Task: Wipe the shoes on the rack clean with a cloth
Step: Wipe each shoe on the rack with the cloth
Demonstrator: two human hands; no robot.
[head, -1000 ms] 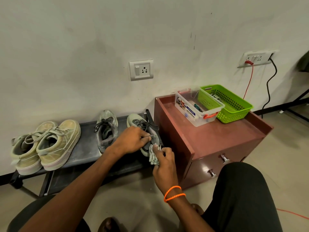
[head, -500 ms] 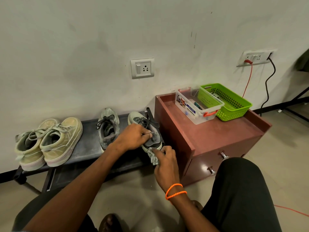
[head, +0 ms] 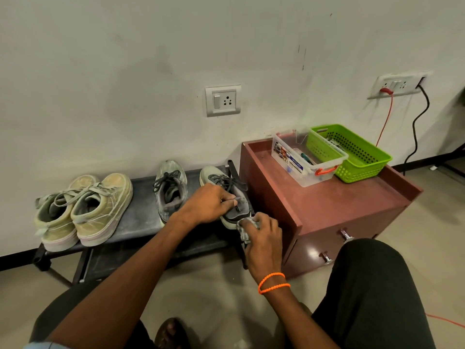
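On rack point(head: 141, 222), cloth point(head: 245, 229) against shoe point(head: 226, 195).

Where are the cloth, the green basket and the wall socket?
cloth point(head: 245, 229), head view, on its crumpled fold below the fingers.
green basket point(head: 362, 170), head view, on its front wall.
wall socket point(head: 223, 100), head view, on its faceplate.

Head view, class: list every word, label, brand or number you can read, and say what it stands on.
Clear plastic box on the cabinet: a blue and white printed label, too small and blurred to read.
Shoes, green basket, wall sockets: no readable text.
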